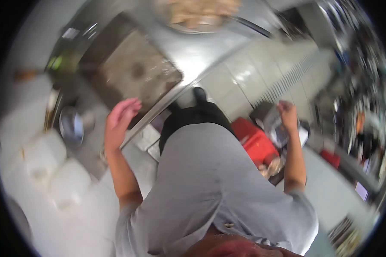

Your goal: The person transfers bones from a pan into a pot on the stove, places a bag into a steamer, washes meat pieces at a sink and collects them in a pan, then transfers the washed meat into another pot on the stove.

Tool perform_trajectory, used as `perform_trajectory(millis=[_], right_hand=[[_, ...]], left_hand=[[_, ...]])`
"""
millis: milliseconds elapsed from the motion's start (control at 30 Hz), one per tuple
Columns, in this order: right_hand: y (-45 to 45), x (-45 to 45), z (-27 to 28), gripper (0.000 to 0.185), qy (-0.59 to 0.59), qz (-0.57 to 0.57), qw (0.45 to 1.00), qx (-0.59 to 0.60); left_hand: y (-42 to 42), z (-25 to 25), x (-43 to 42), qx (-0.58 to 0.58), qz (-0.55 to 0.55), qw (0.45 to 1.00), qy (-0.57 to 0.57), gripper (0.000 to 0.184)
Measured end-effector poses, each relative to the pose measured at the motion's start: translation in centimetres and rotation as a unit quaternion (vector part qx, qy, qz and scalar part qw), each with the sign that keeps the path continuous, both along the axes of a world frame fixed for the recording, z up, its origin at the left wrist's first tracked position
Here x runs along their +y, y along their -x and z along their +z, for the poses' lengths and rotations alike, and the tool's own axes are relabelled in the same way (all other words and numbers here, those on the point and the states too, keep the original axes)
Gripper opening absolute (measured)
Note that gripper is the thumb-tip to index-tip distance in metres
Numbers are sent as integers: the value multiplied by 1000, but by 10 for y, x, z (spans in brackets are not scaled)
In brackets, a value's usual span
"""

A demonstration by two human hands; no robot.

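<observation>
My left hand hangs in the air beside the steel counter's edge, near the lower end of a large dark tray. Its fingers are loosely bent and partly apart, with nothing in them. The tray has a pale, stained bottom with wet-looking spots. On the other side of my body, my right hand is raised with its fingers curled in, and no object shows in it. Below that hand, a red container and a clear plastic-wrapped item stand low down; whether the hand touches either is not visible.
At the far end of the steel counter stands a round pan of pale food chunks with a dark handle. White containers and a metal bowl are at left. A floor grate and cluttered shelves lie right.
</observation>
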State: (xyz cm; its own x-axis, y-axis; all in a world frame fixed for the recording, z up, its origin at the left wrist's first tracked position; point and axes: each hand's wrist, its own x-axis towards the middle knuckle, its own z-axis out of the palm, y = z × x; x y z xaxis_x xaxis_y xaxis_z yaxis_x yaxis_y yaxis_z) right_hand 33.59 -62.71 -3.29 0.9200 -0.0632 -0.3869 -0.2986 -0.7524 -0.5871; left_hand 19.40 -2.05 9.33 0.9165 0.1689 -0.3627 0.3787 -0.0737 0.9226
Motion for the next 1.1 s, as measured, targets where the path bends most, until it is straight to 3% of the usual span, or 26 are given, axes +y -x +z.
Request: perform_trajectory(millis=[67,133,200,267,333,500,533,600,700,800,933,1033,1100], right_hand=[[-12,109,10,24,-88,151,984,13],[-28,227,28,23,-113,331,935,-66],[-42,322,12,27,-185,423,880,-114],[-40,412,7,28,-150,483,862,-40],[-44,492,-55,29,-158,534,827,-77],[-54,640,-232,28,62,642,763,-45],[-54,653,-265,30,89,653,752,-28],[-53,677,-276,31,161,711,684,-21],[-53,688,-319,30,173,744,636,-110],[-51,702,-317,30,199,766,603,-106],[-49,696,-309,31,215,773,589,-101],[-47,669,-282,30,96,714,684,-116],[-45,654,-245,33,201,692,692,45]], left_hand=[[27,0,17,-21,33,999,-3,39],[43,-6,31,-25,60,998,8,38],[57,-15,30,-19,111,993,20,37],[93,-18,21,-31,159,986,31,37],[119,-26,14,-16,212,976,40,37],[186,-51,-12,41,292,954,51,39],[201,-57,-23,54,319,944,62,39],[225,-69,-37,73,374,922,73,40],[253,-84,-51,84,429,894,99,42],[260,-93,-52,82,463,872,137,40],[256,-96,-43,74,453,876,150,42],[256,-88,-36,65,446,881,146,42],[257,-84,-30,61,448,880,143,42]])
